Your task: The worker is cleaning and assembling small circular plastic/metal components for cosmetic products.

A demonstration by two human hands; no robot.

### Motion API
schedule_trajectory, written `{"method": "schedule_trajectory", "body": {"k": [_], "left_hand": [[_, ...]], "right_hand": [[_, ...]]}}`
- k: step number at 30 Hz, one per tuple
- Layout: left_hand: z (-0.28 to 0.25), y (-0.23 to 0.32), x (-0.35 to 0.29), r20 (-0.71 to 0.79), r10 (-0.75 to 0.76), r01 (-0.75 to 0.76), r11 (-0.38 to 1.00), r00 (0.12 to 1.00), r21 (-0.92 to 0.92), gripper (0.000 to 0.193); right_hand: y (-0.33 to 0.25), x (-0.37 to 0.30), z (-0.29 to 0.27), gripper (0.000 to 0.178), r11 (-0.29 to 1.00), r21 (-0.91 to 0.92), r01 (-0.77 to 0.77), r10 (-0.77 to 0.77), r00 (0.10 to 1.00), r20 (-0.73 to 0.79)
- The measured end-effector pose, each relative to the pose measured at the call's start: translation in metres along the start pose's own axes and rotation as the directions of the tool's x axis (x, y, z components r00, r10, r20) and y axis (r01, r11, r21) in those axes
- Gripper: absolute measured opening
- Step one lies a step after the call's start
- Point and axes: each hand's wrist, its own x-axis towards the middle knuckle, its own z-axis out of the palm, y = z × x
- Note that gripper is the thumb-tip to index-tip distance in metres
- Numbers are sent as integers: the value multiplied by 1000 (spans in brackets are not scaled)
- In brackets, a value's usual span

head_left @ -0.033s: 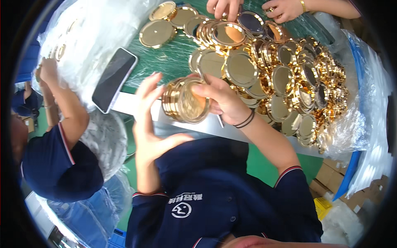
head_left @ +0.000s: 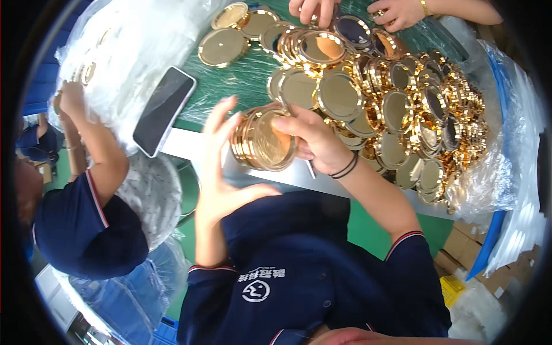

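Observation:
My right hand [head_left: 312, 137] grips a stack of shiny gold round discs [head_left: 263, 141] with raised rims, its thumb lying over the front disc. The stack is tilted on its side, above the table's near edge. My left hand [head_left: 217, 167] stands open at the stack's left end, fingers up and thumb stretched out below the discs. Whether its fingers touch the discs I cannot tell. Beyond and right of my hands spreads a large heap of similar gold discs [head_left: 339, 95], some with mirror-like faces.
A dark-screened phone [head_left: 165, 112] lies left of my hands, beside clear plastic wrap [head_left: 132, 52]. Across the table, another person's hands [head_left: 397, 14] touch the heap. At the left, a co-worker in a dark shirt [head_left: 86, 236] reaches toward the plastic. Cardboard boxes [head_left: 463, 244] stand at lower right.

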Motion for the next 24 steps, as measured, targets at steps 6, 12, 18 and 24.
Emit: {"method": "schedule_trajectory", "body": {"k": [6, 12, 18, 24], "left_hand": [[29, -21, 8, 18, -90, 91, 940, 996, -329, 127], [33, -27, 19, -55, 88, -99, 963, 995, -249, 108], [42, -28, 7, -136, 6, -55, 930, 991, -362, 109], [25, -35, 4, -155, -113, 41, 914, 981, -404, 101]], "right_hand": [[1, -5, -7, 30, 999, 31, 24, -25, 999, 30], [-1, -5, -1, 34, 998, 20, 60, -61, 997, 52], [-1, -2, -1, 38, 998, -56, 35, -33, 999, 28], [17, 4, -5, 37, 875, -389, 288, -332, 942, -50]]}}
